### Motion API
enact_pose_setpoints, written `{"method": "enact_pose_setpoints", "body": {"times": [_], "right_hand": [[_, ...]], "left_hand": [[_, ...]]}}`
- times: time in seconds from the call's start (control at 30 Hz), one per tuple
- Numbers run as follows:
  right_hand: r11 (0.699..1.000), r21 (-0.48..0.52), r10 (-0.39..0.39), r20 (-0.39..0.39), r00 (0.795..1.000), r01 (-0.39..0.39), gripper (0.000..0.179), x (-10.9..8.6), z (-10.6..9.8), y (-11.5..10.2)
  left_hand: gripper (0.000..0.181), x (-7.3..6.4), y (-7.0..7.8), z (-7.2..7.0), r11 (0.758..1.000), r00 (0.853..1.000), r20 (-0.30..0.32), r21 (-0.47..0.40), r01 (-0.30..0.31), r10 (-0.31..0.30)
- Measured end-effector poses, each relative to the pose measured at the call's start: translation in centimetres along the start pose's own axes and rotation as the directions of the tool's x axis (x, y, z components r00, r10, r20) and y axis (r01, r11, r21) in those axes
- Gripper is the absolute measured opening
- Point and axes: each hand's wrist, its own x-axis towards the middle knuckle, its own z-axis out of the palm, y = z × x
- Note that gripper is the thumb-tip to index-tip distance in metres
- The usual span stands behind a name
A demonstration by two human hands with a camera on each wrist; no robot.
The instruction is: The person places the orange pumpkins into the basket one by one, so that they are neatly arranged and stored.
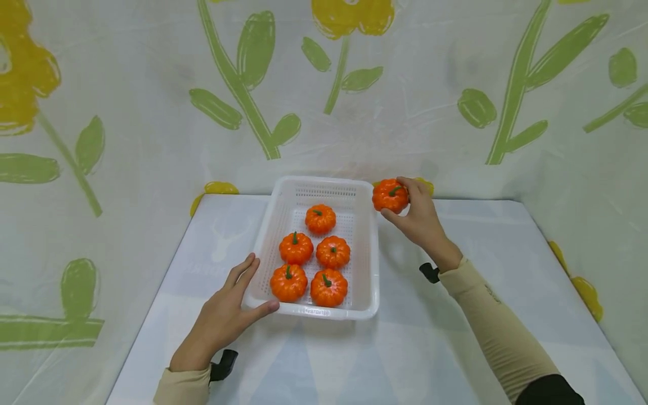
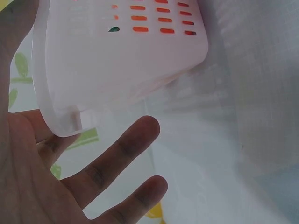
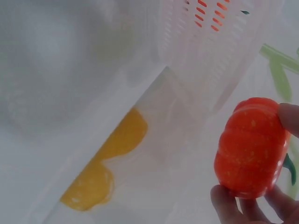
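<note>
My right hand [image 1: 419,220] grips a small orange pumpkin [image 1: 388,196] with a green stem, held just outside the far right corner of a white plastic basket [image 1: 372,270]. In the right wrist view the same pumpkin [image 3: 252,147] sits between thumb and fingers, above the table. Several more pumpkins lie inside the basket, among them one at the back [image 1: 320,219] and one at the front right [image 1: 329,287]. At the basket's near left corner, my left hand [image 1: 225,309] rests against the rim with its fingers spread. The left wrist view shows the basket's slotted side [image 2: 117,60].
The basket stands on a pale table [image 1: 455,349]. A white cloth wall [image 1: 405,112] printed with green stems and yellow flowers rises behind the table and at both sides. Each wrist wears a black device, such as the one on the left [image 1: 224,365].
</note>
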Motion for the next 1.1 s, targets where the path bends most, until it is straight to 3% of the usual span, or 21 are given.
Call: {"method": "enact_pose_setpoints", "body": {"times": [0.37, 1.1], "right_hand": [[1.000, -0.014, 0.009, 0.051, 0.999, -0.008, 0.074, 0.0, 0.7, -0.9], [0.998, -0.034, -0.055, 0.120, 0.991, 0.060, 0.075, 0.4, 2.9, -3.1]], "left_hand": [[0.097, 0.1, 0.0, 0.0, 1.000, 1.000, -0.005, -0.005, -0.006, 0.006], [0.098, 0.1, 0.0, 0.0, 1.000, 1.000, 0.004, 0.005, -0.003, 0.003]]}}
